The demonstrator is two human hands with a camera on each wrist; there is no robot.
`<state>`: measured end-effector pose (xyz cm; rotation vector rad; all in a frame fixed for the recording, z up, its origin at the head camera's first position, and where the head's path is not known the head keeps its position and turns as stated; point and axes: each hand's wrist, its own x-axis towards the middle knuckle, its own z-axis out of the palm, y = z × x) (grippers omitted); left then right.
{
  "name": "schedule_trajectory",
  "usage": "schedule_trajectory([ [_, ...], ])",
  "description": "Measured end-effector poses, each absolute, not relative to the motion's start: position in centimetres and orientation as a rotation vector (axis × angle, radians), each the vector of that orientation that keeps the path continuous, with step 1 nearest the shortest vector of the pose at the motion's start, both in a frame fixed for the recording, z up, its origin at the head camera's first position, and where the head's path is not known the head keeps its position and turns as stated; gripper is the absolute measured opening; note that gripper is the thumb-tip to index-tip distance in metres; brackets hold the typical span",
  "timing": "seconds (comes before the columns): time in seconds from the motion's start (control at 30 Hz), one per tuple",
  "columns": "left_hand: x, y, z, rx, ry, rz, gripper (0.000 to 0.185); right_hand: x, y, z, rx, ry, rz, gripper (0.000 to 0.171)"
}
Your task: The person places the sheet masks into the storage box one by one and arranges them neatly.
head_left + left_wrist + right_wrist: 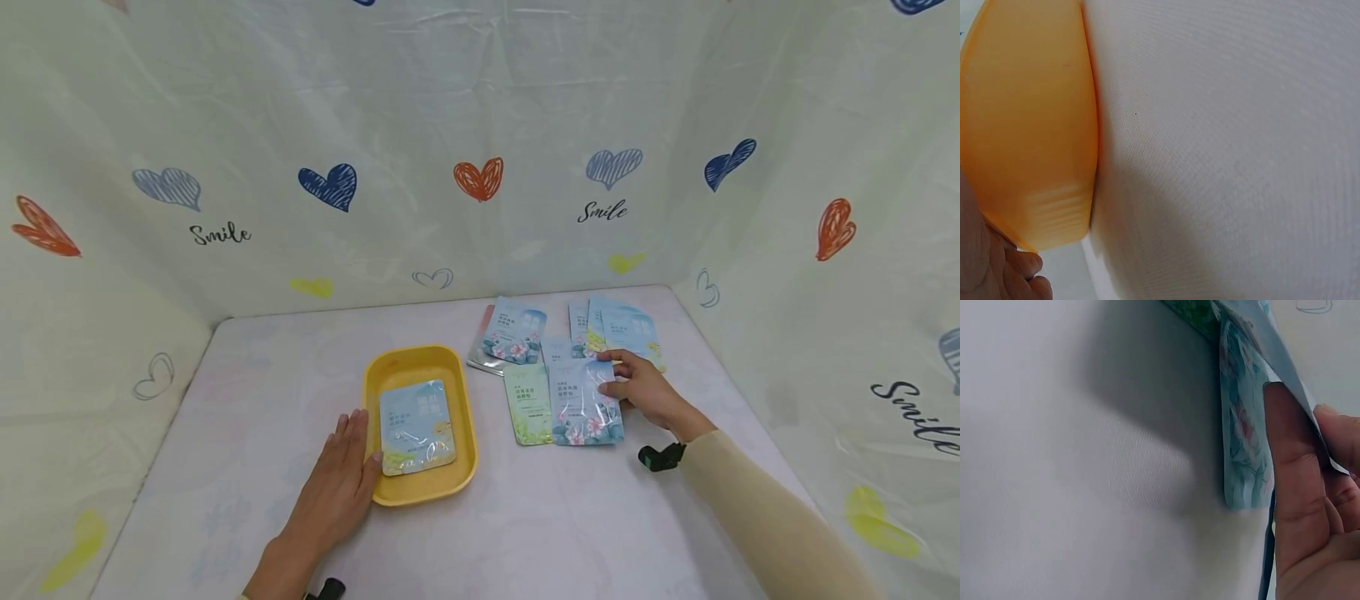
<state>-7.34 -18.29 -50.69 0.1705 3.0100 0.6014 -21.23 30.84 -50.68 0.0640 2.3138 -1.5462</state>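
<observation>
My right hand [647,389] pinches the right edge of a blue sachet with pink flowers [585,404], the edge between thumb and fingers [1300,469]. In the right wrist view this sachet stands tilted above another flowered sachet [1244,431]. A green sachet [528,407] lies just left of the held one. With fingers straight, my left hand [337,479] rests along the left side of a yellow tray [468,433]. Inside the tray lies a light blue sachet with a yellow-green corner [416,425]. The tray's outer wall [1035,119] fills the left of the left wrist view.
Behind the held sachet are more sachets: a flowered blue one [516,331] over a silver and pink one [480,350], and several blue ones [630,327] at the back right. A patterned curtain [480,100] encloses the white table [262,400] at the back and sides.
</observation>
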Motion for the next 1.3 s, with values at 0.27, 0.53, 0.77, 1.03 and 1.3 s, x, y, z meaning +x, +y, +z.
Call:
schedule_trajectory([
  [0.27,-7.4,-18.3,-50.6,0.163,3.007,0.596,0.072,-21.2,29.6,-50.4,0.031,2.287,-1.64,0.062],
  [0.53,-7.4,-18.3,-50.5,0.166,3.01,0.596,0.072,-21.4,28.2,-49.3,-0.052,2.226,-1.761,0.06],
  [0.77,-7.4,-18.3,-50.5,0.159,3.002,0.594,0.072,-21.7,26.5,-48.5,-0.086,2.189,-1.836,0.058],
  [1.03,-7.4,-18.3,-50.7,0.152,3.006,0.586,0.072,-21.9,23.9,-47.1,-0.116,2.125,-1.92,0.057],
  [1.3,-7.3,-18.2,-50.7,0.148,2.999,0.596,0.072,-22.1,20.9,-46.0,-0.203,2.02,-2.015,0.057],
])
